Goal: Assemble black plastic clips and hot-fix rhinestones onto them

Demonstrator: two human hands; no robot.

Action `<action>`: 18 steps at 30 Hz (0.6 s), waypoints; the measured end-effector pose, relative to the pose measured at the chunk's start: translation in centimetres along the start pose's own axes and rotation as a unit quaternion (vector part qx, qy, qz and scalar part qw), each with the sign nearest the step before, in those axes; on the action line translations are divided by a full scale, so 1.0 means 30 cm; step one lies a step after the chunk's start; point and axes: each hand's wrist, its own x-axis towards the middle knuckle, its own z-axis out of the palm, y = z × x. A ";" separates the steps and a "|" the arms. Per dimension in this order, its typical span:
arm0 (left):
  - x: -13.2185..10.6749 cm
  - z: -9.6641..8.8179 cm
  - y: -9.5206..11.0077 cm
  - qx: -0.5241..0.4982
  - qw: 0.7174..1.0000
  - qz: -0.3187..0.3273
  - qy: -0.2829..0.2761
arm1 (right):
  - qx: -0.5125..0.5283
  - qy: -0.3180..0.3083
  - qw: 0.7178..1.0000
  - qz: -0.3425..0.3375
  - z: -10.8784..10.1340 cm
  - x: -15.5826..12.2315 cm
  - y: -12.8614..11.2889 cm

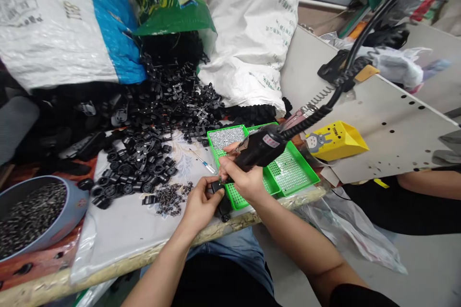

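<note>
My right hand (250,182) is wrapped round a black electric screwdriver (260,147), whose cable runs up to the right. Its tip points down at a small black plastic part (224,207) by the table edge. My left hand (199,204) pinches that part between thumb and fingers, close under the tip. Whether the tip touches a screw is hidden by my fingers. Right behind and beside my hands are green trays (310,178), one of them holding many small silver screws (226,137). A hand screwdriver (209,167) with a clear blue handle lies beside them.
Black wheel-like parts (131,172) and small metal pieces (172,199) are heaped on the left. A blue bowl (77,201) holds small dark pieces. Large sacks (248,19) stand behind a black parts pile (176,91). A yellow box (334,141) and another person's arm (428,184) are right.
</note>
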 end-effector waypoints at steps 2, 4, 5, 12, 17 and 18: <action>0.000 -0.002 -0.002 0.002 1.000 0.000 -0.001 | -0.009 -0.007 1.000 0.008 -0.001 0.001 0.016; -0.001 -0.002 0.000 0.004 1.000 0.000 -0.002 | -0.019 -0.010 1.000 0.017 -0.003 0.000 0.029; -0.002 -0.001 0.001 0.004 1.000 0.000 -0.002 | -0.023 -0.012 0.999 0.022 -0.004 -0.002 0.034; -0.008 0.008 0.006 -0.001 1.000 0.000 0.000 | -0.035 -0.041 0.998 0.042 -0.007 -0.009 0.056; -0.013 0.009 0.010 -0.012 1.000 -0.007 -0.004 | -0.037 -0.063 0.996 0.049 0.008 -0.017 0.038; -0.014 0.009 0.013 -0.016 1.000 -0.009 -0.006 | -0.033 -0.065 0.996 0.046 0.007 -0.013 0.029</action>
